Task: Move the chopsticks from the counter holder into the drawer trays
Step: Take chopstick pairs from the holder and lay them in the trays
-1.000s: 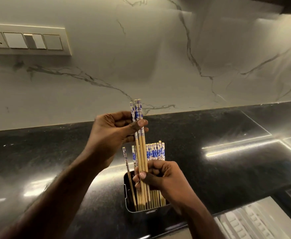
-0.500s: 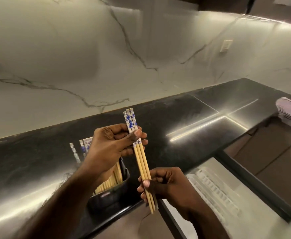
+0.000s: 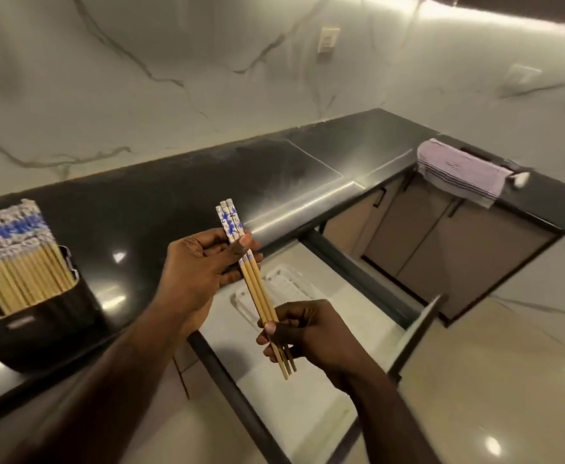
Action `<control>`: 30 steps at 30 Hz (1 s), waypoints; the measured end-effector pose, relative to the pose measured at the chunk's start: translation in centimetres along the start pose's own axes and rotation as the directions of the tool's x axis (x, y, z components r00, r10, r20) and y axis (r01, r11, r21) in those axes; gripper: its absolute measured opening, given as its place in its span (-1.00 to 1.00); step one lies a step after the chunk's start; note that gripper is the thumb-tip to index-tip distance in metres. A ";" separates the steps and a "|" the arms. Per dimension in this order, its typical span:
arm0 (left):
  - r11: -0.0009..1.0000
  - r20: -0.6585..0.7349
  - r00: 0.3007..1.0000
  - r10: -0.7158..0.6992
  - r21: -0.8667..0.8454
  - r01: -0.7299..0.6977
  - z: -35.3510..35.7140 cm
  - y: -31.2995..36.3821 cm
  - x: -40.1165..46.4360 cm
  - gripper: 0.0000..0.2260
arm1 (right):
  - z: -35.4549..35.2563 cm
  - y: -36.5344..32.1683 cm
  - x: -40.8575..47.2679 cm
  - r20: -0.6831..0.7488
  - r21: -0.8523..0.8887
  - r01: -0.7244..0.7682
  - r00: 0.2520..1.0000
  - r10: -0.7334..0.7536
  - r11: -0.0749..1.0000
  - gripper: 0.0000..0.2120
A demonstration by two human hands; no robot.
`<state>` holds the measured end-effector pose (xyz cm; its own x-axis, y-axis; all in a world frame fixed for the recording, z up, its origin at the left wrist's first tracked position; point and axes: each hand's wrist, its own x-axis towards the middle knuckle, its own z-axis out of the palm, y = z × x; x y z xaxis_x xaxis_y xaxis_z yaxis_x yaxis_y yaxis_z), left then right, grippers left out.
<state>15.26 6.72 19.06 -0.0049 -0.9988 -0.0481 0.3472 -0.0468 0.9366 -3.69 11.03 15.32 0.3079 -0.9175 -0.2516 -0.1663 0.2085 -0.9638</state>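
While the holder (image 3: 23, 289) on the desk (image 3: 180, 195) is crowded with more chopsticks, three chopsticks (image 3: 256, 289) hang in the air above the open drawer (image 3: 308, 380), to the right of that holder. The left hand (image 3: 204, 266) pinches them just below their blue patterned tops and the right hand (image 3: 311, 333) closes round their plain lower ends. Because the sticks are smooth and loosely bunched, one could slip sideways as they are lowered, missing the pale tray (image 3: 288, 286) and landing on the drawer floor.

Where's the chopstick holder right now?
Head view, far left: the black holder stands on the dark counter, full of chopsticks, left of the left hand and the open drawer.
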 end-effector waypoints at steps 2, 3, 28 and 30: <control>0.999 0.004 1.000 -0.025 0.021 0.025 1.8 -1.5 0.3 -0.75 | -2.0 0.9 -0.7 -0.020 0.007 -0.034 0.999 0.034 0.999 -0.88; 0.999 0.006 0.999 -0.041 0.028 0.041 2.6 -2.3 0.6 -0.75 | -2.9 1.4 -0.8 -0.030 0.007 -0.050 0.998 0.050 0.999 -0.88; 0.896 -0.105 0.915 -0.390 0.187 0.403 -0.7 -25.7 14.7 -0.77 | -9.8 16.3 15.3 -0.200 -0.247 -0.548 0.836 0.512 0.799 -0.82; 0.882 -0.153 0.901 -0.405 0.192 0.429 -1.1 -27.0 15.3 -0.78 | -9.9 17.1 16.5 -0.204 -0.299 -0.554 0.833 0.515 0.777 -0.83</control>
<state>6.82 -7.24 -7.31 -0.0020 -0.8796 -0.4758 0.1238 -0.4723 0.8727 -10.70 -3.89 -4.43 -0.0202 -0.7256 -0.6878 -0.5800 0.5689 -0.5831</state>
